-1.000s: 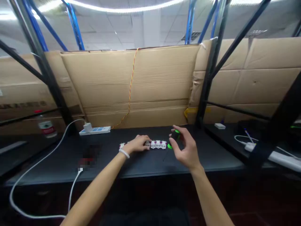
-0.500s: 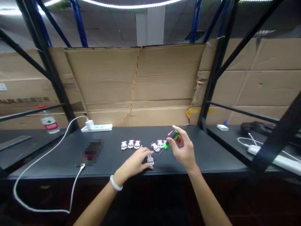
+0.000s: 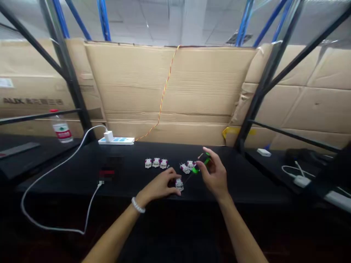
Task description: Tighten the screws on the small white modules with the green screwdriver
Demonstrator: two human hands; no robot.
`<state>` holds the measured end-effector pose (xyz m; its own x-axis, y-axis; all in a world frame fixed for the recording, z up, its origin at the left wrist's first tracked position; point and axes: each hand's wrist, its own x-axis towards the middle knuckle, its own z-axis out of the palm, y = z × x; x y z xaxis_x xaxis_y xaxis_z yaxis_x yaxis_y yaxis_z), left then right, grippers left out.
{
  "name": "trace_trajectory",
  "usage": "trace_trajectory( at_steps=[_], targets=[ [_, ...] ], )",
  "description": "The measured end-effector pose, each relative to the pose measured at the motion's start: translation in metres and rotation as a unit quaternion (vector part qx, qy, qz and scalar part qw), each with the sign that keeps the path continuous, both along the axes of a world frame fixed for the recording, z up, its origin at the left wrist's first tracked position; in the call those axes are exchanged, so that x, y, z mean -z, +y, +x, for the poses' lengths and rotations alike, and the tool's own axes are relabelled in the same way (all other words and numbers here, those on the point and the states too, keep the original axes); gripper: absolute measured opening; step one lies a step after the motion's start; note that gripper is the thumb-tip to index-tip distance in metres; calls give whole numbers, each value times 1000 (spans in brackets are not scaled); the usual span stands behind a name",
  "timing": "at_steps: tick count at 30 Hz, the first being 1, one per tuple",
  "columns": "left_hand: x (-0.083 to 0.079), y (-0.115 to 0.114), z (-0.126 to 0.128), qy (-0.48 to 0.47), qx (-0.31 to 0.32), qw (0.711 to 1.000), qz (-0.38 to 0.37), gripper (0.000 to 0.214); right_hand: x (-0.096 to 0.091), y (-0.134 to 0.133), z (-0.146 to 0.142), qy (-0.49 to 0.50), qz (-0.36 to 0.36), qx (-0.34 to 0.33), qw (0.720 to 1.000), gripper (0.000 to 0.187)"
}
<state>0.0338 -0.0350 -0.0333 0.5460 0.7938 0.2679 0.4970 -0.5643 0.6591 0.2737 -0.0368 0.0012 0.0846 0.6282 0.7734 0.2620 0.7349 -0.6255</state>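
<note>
On the black table, my left hand (image 3: 161, 184) is closed around the side of a small white and purple part (image 3: 179, 184), thumb and fingers against its edges. My right hand (image 3: 215, 173) grips a screwdriver (image 3: 203, 160) with a black and green handle. Its thin shaft slants down to the left towards the part; whether the tip touches it I cannot tell. Three similar white and purple parts (image 3: 156, 162) stand in a row behind my left hand. More of them (image 3: 185, 168) lie behind the screwdriver, partly hidden by its handle and my right hand.
A white power strip (image 3: 116, 140) with a plugged-in charger lies at the back left. Its white cable (image 3: 52, 171) loops to a blurred dark device (image 3: 106, 173). Black rack posts (image 3: 78, 91) flank the table (image 3: 68, 179), with cardboard (image 3: 131, 84) behind. A water bottle (image 3: 62, 128) stands left.
The whole view has shifted and brightened as my head moved. Both hands keep nearly the same hold on the white part and the screwdriver.
</note>
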Motion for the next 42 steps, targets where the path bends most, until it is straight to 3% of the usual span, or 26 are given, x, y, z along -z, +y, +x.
trace_trajectory(
  at_steps=[15, 24, 33, 42],
  targets=[
    [1, 1, 1, 2, 0, 1000, 9, 59, -4, -6, 0, -20, 30, 20, 999, 49],
    [2, 2, 1, 3, 4, 1000, 17, 57, -7, -14, -7, -79, 101, 108, 986, 47],
    [0, 1, 2, 4, 3, 1000, 19, 58, 5, -4, -12, -26, 148, 172, 974, 50],
    [4, 2, 1, -2, 7, 1000, 22, 60, 6, -1, -6, 1, 150, 176, 973, 48]
  ],
)
